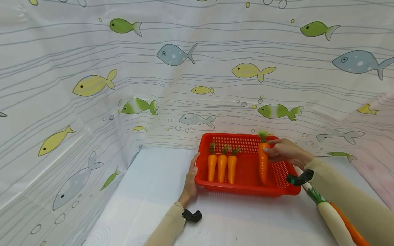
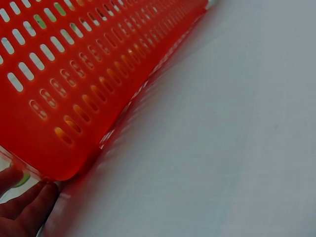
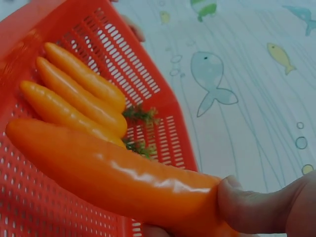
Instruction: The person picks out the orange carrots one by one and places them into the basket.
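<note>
My right hand (image 1: 284, 152) pinches a large orange carrot (image 1: 263, 160) near its leafy top, thumb on one side, and holds it over the right part of the red plastic basket (image 1: 246, 189). The right wrist view shows this carrot (image 3: 123, 170) close up, its tip pointing left, with the thumb (image 3: 252, 202) pressed on its thick end. Three smaller carrots (image 1: 221, 167) lie side by side in the left of the basket, green tops toward the back. At the basket's left side my left hand (image 1: 191, 181) grips the rim; its fingertips (image 2: 42, 200) touch the basket's corner in the left wrist view.
A white radish (image 1: 333, 222) and a long orange carrot (image 1: 349, 223) lie on the white table under the right forearm. Another white piece is partly hidden by the right wrist. Fish-patterned sheeting (image 1: 172, 89) rises behind and beside the table.
</note>
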